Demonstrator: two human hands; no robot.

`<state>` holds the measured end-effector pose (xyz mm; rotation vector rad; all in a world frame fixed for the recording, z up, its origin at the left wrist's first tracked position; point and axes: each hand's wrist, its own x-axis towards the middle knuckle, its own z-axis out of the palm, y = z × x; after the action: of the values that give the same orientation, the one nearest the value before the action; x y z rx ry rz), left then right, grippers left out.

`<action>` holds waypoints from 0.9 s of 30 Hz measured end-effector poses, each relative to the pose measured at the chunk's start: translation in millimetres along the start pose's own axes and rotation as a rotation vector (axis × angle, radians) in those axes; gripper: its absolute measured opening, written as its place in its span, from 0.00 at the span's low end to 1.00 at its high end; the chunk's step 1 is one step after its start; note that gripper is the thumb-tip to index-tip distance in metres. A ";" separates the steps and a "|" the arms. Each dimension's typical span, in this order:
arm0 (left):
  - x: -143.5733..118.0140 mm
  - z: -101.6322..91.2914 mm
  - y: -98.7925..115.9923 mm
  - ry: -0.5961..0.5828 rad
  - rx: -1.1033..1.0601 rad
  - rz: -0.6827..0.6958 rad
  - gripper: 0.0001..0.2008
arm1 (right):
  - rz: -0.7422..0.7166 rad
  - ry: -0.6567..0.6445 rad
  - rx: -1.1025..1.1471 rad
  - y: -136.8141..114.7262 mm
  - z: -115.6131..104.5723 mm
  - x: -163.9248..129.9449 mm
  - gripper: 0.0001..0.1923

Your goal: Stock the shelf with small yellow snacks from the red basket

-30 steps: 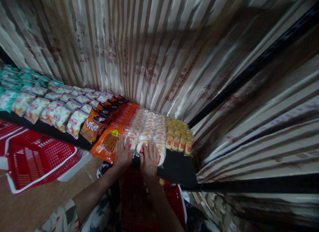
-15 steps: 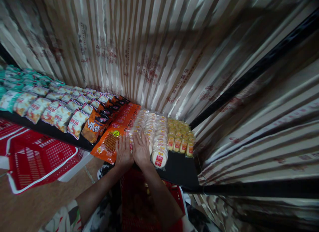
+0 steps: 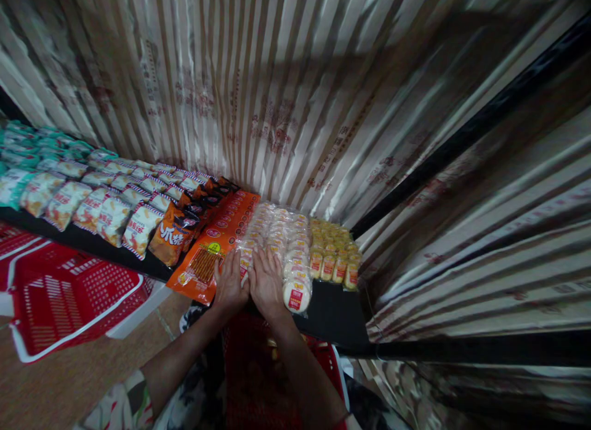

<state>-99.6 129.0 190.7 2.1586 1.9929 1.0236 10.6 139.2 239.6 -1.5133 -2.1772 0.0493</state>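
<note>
To your left on the black shelf (image 3: 330, 310) lie orange snack packs (image 3: 205, 263), then a dark orange chip bag (image 3: 172, 235) and rows of pale striped bags (image 3: 111, 217); yellow-wrapped cakes (image 3: 333, 257) sit to your right. Two red baskets show: one (image 3: 69, 300) on the floor at left, one (image 3: 252, 368) below your arms. Striped sheeting (image 3: 277, 91) hangs behind. Your left hand (image 3: 229, 284) and right hand (image 3: 266, 282) lie palm-down, side by side, fingers (image 3: 258, 260) straight and close together, pressing on the front of the clear-wrapped round rice crackers (image 3: 289, 245).
</note>
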 end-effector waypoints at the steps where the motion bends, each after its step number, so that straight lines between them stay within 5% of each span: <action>1: 0.0 -0.8 0.2 -0.019 0.014 -0.006 0.31 | 0.009 0.037 -0.014 3.6 -0.3 -5.1 0.22; 13: -8.2 -12.7 15.6 -0.030 0.114 0.100 0.27 | 0.347 0.313 -0.273 55.3 -8.9 -87.3 0.25; 20: -31.1 -8.8 39.9 -0.129 0.150 0.311 0.26 | 0.424 0.259 -0.159 60.6 3.5 -95.2 0.29; 27: -37.3 0.4 42.5 -0.161 0.191 0.345 0.25 | 0.486 0.217 -0.055 59.0 5.0 -93.9 0.28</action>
<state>-60.7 88.0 193.0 2.6580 1.7500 0.6775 85.4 79.5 183.2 -1.9482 -1.6189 -0.0146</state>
